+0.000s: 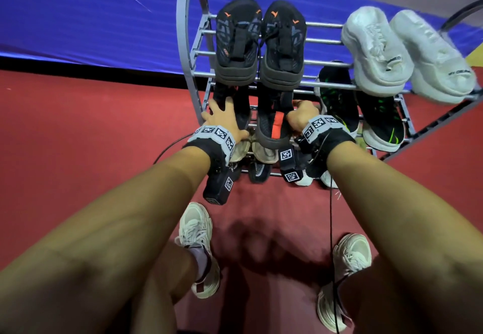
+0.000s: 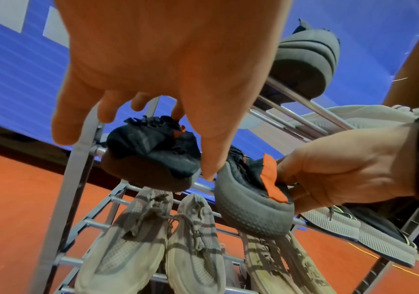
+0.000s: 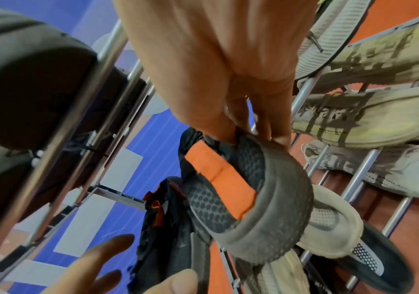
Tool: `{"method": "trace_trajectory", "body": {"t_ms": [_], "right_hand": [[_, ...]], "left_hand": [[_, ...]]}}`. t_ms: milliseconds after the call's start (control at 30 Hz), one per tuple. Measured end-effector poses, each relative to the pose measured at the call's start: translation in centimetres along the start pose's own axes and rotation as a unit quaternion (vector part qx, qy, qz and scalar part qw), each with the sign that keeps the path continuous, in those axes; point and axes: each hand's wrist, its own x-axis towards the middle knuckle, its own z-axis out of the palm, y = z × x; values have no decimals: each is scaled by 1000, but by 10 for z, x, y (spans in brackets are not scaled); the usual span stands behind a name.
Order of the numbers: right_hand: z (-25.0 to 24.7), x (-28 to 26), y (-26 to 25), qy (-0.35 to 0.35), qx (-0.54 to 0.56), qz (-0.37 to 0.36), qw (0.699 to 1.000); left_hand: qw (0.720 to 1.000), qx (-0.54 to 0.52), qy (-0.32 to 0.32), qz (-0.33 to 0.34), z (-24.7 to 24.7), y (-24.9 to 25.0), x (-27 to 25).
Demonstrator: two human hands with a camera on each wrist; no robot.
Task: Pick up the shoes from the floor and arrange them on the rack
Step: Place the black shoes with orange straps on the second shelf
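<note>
**Two hands at the second shelf, black pair going in**

Right grip (image 1: 303,114) is pinching the heel collar of a black shoe with an orange heel tab (image 1: 271,124); from the right wrist view I am seeing thumb and fingers (image 3: 276,127) curling over the collar beside the tab. That shoe is lying on the second tier of the grey rack (image 1: 193,54), its long axis running front to back, toe pointing in toward the blue wall, grey-soled heel hanging out over the front rail toward me.

Left grip (image 1: 222,116) is spreading wide, fingers straight, resting on the matching black shoe (image 1: 232,106) just beside the first. It is lying parallel, toe inward too. In the left wrist view a fingertip (image 2: 178,113) is touching the laces of that shoe.

On the top tier a black pair with orange marks (image 1: 258,43) is sitting toes inward, and a white pair (image 1: 402,51) is sitting to its right. Black-and-green shoes (image 1: 360,109) are sharing the second tier. Beige shoes (image 2: 153,238) are lying on the tier below.
</note>
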Motion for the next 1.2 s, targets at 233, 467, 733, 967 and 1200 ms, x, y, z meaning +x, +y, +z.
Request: {"method": "trace_trajectory", "body": {"t_ms": [233, 467, 733, 967, 1200], "right_hand": [[1, -3, 3, 59, -1, -21, 998], [4, 1, -4, 60, -15, -6, 998], [7, -19, -11, 64, -150, -99, 982], [11, -52, -24, 111, -155, -227, 955], [32, -73, -40, -171, 172, -109, 964]], "left_hand": [[998, -46, -17, -36, 10, 2, 9], [997, -59, -25, -52, 4, 0, 11], [996, -81, -26, -29, -20, -7, 8], [994, -106, 10, 1, -27, -15, -10], [987, -153, 30, 34, -40, -22, -31]]}}
